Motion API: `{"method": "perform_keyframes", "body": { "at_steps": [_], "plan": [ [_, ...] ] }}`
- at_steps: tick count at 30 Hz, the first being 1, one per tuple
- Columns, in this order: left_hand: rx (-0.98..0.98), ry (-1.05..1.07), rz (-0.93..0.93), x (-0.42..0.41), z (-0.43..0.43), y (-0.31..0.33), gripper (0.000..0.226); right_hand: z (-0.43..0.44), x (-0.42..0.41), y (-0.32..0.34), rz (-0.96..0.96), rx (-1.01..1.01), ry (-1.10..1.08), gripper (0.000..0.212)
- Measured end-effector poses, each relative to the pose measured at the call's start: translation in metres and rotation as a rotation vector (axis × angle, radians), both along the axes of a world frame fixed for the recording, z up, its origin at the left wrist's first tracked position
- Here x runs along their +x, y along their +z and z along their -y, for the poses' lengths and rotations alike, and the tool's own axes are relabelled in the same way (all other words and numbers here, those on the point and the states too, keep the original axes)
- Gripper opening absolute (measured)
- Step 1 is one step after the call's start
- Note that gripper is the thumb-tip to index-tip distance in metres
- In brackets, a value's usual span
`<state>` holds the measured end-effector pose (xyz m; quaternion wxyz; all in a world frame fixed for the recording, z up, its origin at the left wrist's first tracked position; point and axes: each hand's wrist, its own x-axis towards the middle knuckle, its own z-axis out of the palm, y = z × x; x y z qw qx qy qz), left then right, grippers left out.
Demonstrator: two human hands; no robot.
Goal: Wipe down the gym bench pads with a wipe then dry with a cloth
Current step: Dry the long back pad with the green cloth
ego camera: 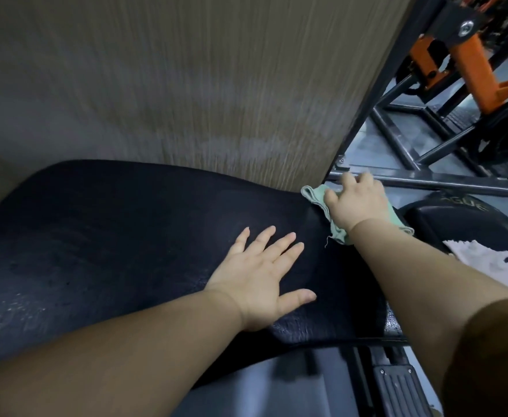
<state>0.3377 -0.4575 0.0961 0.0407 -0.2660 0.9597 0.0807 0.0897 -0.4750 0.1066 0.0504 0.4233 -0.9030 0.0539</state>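
Two pads, two cloths, my two hands. The big black pad (111,230) runs left to right across my view, its surface grainy with faint streaks. My left grip (261,278) lies flat on it, fingers spread wide, holding nothing. My right grip (358,203) presses the green cloth (314,195) onto the pad's far right edge, fingers reaching forward. A white cloth (481,263) lies on the smaller pad (445,224) at right. A wood-grain wall (201,85) stands behind, with an orange machine (475,64) on the grey floor (364,145).
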Motion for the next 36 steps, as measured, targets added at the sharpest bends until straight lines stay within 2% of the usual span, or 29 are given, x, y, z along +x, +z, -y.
{"method": "perform_keyframes", "body": {
  "at_steps": [3,7,13,17,19,22,26,29,33,36],
  "plan": [
    [-0.006,0.005,0.01,0.001,-0.001,0.001,0.085,-0.013,0.013,0.001,-0.012,0.061,-0.052,0.048],
    [-0.01,0.009,0.013,0.002,-0.002,0.005,0.089,-0.061,0.048,-0.003,0.061,0.002,0.147,0.055],
    [0.055,0.021,-0.049,0.005,-0.005,0.009,0.123,-0.155,0.112,-0.006,0.155,0.026,0.336,0.075],
    [0.083,0.033,-0.096,0.006,-0.008,0.011,0.118,-0.186,0.127,-0.021,0.163,-0.031,0.357,0.082],
    [0.093,0.034,-0.104,0.006,-0.007,0.013,0.112,-0.184,0.127,-0.023,0.132,-0.01,0.346,0.082],
    [0.099,0.035,-0.113,0.006,-0.006,0.013,0.106,-0.174,0.126,-0.02,0.07,-0.005,0.352,0.067],
    [0.098,0.033,-0.111,0.005,-0.005,0.01,0.096,-0.15,0.117,-0.006,0.134,0.1,0.35,0.08],
    [0.098,0.035,-0.105,0.004,-0.004,0.009,0.087,-0.132,0.107,-0.001,0.153,0.137,0.375,0.081],
    [0.085,0.049,-0.104,0.002,-0.004,0.008,0.09,-0.097,0.089,0.002,0.168,0.176,0.402,0.056],
    [0.062,0.054,-0.114,0.001,-0.003,0.004,0.09,-0.061,0.078,0.002,0.151,0.15,0.401,0.052]
  ]
}}
